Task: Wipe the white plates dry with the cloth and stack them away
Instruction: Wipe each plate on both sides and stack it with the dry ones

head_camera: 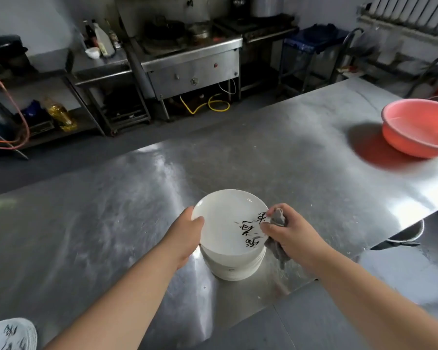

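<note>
From the head camera, the only view we had, we held the top plate (225,221) by its left rim with our left hand (187,238), thumb laid on the face and fingers curled beneath. We judged that grip was meant to steady the plate while leaving nearly all of its surface free for wiping. The plate lay directly over the stack of white plates (234,270) near our edge of the steel table (111,223). We could not tell whether it rested on the stack or hovered just clear of it. Our right hand (288,234) was closed around the bunched grey cloth (278,219). One wad poked out between thumb and forefinger against the plate's right rim, beside the black brush lettering, and a loose tail hung below the palm, beside the stack. Bunching the cloth gave a firm pad for pressing, so we took this to be the wiping step, with stacking away not yet done. As for containers, the pink basin (420,127) sat well apart at the far right of the table. Its inside showed a glint, but we could not tell whether it held water, and nothing else was visible in it. At the bottom left corner another pile of plates (9,334) bearing the same black marks was cut off by the frame. Whether those were dried or waiting, we could not say. Across the aisle, a bottle of yellow oil (61,114) stood on a low shelf.
</note>
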